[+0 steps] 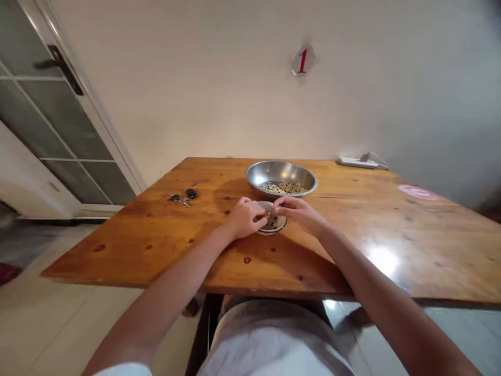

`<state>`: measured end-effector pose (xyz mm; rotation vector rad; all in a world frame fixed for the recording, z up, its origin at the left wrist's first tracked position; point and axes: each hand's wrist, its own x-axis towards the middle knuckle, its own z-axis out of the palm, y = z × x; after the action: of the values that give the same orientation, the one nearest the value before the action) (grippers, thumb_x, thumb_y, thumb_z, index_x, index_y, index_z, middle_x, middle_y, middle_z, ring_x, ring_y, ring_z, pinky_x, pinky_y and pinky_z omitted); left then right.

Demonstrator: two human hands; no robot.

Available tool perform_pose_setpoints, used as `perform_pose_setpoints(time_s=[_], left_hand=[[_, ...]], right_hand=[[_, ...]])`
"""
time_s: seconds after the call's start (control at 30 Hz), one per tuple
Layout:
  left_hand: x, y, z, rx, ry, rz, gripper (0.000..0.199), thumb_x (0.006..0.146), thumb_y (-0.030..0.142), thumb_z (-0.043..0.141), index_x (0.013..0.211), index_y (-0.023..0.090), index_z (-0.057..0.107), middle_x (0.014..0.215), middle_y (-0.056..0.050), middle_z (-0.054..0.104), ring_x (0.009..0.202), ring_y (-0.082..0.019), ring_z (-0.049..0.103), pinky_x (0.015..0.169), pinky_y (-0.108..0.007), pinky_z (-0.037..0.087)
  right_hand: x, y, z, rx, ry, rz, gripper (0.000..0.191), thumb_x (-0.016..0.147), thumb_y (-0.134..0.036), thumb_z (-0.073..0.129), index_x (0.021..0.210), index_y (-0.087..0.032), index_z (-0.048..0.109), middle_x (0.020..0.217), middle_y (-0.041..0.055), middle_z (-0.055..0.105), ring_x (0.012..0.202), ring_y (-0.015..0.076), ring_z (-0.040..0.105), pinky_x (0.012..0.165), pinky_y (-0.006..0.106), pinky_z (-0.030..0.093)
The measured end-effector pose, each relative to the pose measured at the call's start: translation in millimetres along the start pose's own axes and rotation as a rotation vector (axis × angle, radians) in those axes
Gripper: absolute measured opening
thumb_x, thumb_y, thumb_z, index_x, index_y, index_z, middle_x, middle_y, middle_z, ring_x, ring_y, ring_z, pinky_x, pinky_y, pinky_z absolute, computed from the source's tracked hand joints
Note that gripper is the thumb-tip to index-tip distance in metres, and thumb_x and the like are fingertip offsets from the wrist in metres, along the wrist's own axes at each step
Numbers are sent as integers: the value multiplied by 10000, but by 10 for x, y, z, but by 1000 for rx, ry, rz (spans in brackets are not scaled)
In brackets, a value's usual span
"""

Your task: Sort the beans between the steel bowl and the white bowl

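Red numeral 1 (302,60) hangs above left hand (245,218) and right hand (299,213), fingers pinched at a small bowl (272,230), hold unclear.

small bowl (272,231) mostly hidden by the hands (245,218), grains (285,188) in the basin (282,172) too small to identify

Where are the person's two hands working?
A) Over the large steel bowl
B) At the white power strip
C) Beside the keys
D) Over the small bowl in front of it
D: the left hand and right hand meet above the small round steel bowl.
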<state>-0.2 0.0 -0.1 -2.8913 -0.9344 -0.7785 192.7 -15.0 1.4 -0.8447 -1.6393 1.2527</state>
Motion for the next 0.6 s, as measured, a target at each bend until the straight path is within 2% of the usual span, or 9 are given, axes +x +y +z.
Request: perform_pose_setpoints(time_s=[0.13, 0.37, 0.6], left_hand=[[-1, 4, -4, -7, -14, -16, 198, 820, 306, 450, 761, 195, 602, 794, -1, 636, 813, -152, 531, 808, -335, 290], [3, 45, -37, -29, -54, -44, 296, 827, 452, 425, 858, 225, 612, 880, -6, 636, 892, -183, 498, 813, -344, 289], [10, 12, -9, 28, -16, -18, 237, 867, 310, 400, 865, 208, 613, 898, 3, 640, 860, -167, 501, 786, -337, 291]], right_hand=[[-12, -28, 5, 4, 4, -14, 119, 717, -282, 630, 776, -188, 588, 735, -19, 542, 666, 97, 472, 633, 241, 353], [-18, -39, 7, 23, 3, -26, 104, 729, -270, 618, 790, -196, 577, 751, -19, 537, 657, 89, 472, 628, 232, 372], [-47, -69, 34, -34, 9, -63, 116, 745, -294, 601, 801, -196, 571, 731, -15, 541, 636, 88, 499, 602, 233, 406]])
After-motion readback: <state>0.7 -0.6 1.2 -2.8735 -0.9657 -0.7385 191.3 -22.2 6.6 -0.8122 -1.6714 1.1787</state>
